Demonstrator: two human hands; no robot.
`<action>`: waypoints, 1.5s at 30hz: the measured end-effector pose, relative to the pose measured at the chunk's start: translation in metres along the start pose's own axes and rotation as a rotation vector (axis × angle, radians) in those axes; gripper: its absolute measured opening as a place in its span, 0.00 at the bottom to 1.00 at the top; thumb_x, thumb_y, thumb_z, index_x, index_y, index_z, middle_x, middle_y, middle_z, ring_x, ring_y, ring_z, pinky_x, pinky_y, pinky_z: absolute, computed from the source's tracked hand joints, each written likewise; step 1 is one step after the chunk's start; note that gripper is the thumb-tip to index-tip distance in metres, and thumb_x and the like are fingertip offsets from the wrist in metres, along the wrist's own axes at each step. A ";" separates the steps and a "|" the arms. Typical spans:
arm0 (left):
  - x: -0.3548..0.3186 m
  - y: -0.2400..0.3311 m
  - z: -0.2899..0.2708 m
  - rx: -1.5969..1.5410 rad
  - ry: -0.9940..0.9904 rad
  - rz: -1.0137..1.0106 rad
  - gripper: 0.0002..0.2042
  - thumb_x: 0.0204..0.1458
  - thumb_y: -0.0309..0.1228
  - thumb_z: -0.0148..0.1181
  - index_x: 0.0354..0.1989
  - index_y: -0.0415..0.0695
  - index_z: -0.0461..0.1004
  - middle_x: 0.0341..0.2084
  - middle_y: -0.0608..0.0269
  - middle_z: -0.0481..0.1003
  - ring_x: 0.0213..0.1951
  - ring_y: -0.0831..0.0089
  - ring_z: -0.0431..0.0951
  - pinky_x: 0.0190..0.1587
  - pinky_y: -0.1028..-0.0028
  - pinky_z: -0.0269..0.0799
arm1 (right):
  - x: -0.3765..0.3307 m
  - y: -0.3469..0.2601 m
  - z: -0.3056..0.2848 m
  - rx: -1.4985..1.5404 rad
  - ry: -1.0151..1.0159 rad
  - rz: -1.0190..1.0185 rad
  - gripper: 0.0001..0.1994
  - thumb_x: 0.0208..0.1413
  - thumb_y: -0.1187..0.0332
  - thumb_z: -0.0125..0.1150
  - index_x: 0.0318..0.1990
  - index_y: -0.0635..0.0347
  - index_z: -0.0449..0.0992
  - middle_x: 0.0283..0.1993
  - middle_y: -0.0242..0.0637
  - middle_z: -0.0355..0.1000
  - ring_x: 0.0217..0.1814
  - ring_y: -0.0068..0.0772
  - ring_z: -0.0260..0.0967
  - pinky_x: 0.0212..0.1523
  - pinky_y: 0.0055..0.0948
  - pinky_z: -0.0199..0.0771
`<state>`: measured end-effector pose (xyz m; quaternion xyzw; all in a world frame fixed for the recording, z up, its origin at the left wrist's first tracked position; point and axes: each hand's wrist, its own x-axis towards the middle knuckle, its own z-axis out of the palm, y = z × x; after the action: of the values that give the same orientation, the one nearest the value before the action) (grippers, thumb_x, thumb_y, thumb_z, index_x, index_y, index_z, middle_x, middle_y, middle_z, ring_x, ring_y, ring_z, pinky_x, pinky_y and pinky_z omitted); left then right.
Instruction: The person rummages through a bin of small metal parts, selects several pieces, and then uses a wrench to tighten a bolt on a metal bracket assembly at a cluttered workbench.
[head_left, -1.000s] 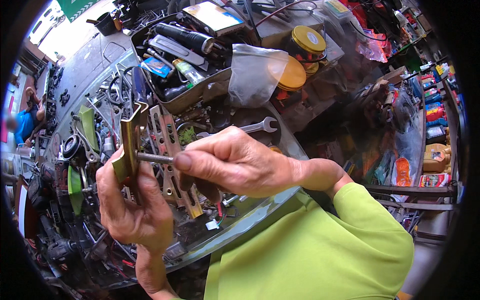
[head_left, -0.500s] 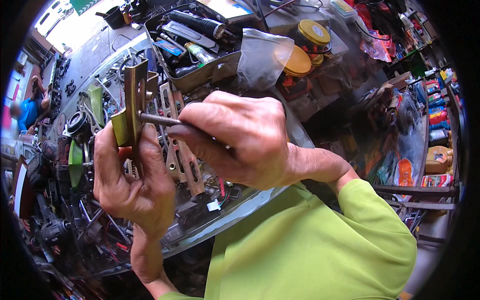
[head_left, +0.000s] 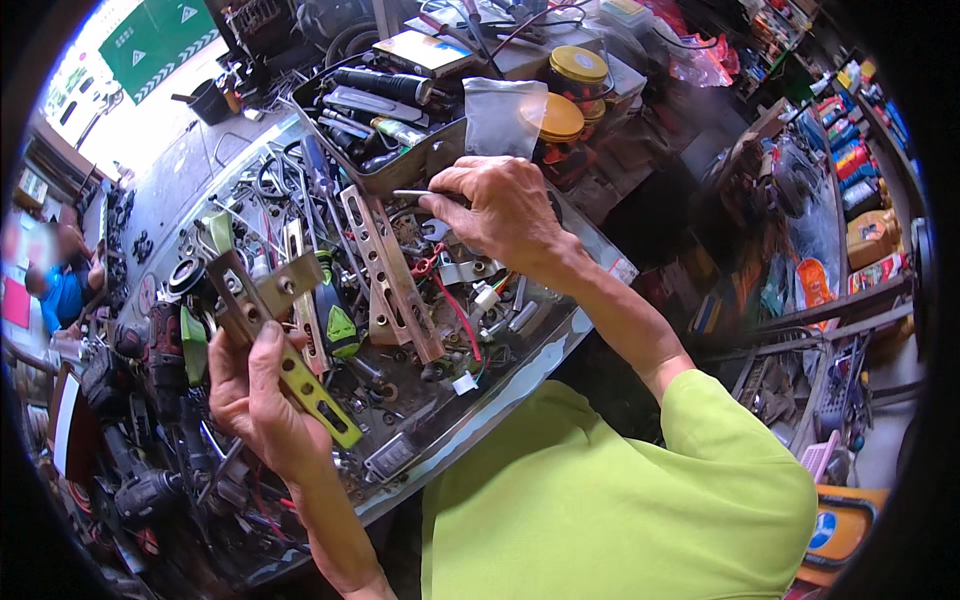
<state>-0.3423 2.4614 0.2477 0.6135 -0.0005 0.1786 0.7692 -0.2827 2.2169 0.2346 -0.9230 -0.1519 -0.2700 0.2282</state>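
Observation:
My left hand (head_left: 272, 405) is closed on a slotted metal bracket (head_left: 318, 398), thumb on its face. The bracket is tilted, with a crosspiece (head_left: 288, 282) near its upper end, and its lower part looks yellowish. Farther right, my right hand (head_left: 507, 212) pinches a thin threaded rod (head_left: 408, 193) between thumb and fingers, pointing left above the bench. The rod and the bracket are well apart. Between my hands, long perforated metal strips (head_left: 385, 268) lie on the cluttered bench, beside a red cord (head_left: 462, 325) and a small white connector (head_left: 465, 384).
A metal tray (head_left: 400, 165) of tools stands at the back, a clear plastic bag (head_left: 492, 118) at its edge. Yellow-lidded jars (head_left: 577, 66) are to its right. Power drills (head_left: 145, 490) crowd the left. Another person in blue (head_left: 62, 298) sits far left.
The threaded rod has come away from the bracket and moved right and back with my right hand. My left hand has lowered slightly and turned the bracket.

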 end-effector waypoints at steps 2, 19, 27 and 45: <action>-0.003 -0.003 -0.010 -0.107 -0.032 -0.097 0.10 0.51 0.24 0.57 0.42 0.38 0.73 0.32 0.57 0.78 0.29 0.75 0.78 0.26 0.79 0.77 | -0.003 0.009 0.010 -0.130 -0.107 0.063 0.10 0.49 0.64 0.63 0.36 0.59 0.79 0.27 0.38 0.72 0.30 0.40 0.73 0.34 0.37 0.71; -0.020 -0.018 -0.037 -0.318 -0.040 -0.453 0.10 0.50 0.22 0.56 0.41 0.35 0.73 0.32 0.56 0.78 0.29 0.74 0.78 0.35 0.76 0.77 | -0.079 -0.066 -0.042 -0.105 -0.560 0.137 0.07 0.50 0.69 0.59 0.35 0.60 0.75 0.31 0.39 0.71 0.31 0.43 0.72 0.32 0.37 0.71; -0.020 -0.016 -0.039 -0.301 -0.022 -0.406 0.10 0.50 0.21 0.57 0.41 0.35 0.72 0.32 0.59 0.77 0.27 0.75 0.78 0.34 0.76 0.77 | -0.017 -0.104 -0.034 0.647 -0.365 0.315 0.10 0.45 0.79 0.65 0.38 0.66 0.78 0.33 0.37 0.75 0.28 0.18 0.71 0.28 0.17 0.71; -0.018 -0.008 -0.033 -0.188 0.012 -0.283 0.10 0.49 0.18 0.58 0.41 0.33 0.71 0.30 0.65 0.75 0.32 0.82 0.74 0.36 0.81 0.70 | 0.009 -0.112 0.024 1.151 -0.562 0.126 0.13 0.49 0.77 0.66 0.42 0.70 0.75 0.36 0.41 0.76 0.36 0.27 0.74 0.37 0.22 0.73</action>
<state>-0.3640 2.4862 0.2277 0.5317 0.0737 0.0712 0.8407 -0.3102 2.3260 0.2599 -0.6956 -0.2720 0.1209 0.6539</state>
